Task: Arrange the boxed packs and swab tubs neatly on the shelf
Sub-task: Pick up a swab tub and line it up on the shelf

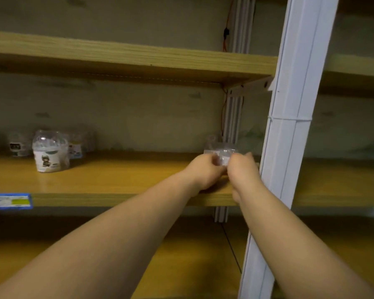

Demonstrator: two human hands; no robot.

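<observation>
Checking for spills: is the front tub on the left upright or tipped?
Upright: the tub stands on the shelf, domed lid on top.

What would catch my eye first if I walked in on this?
Two bare hands, left hand and right hand, meet around a small clear plastic tub at the right end of the wooden shelf, beside a white metal upright. Far left stands a cluster of clear-lidded white tubs.
</observation>
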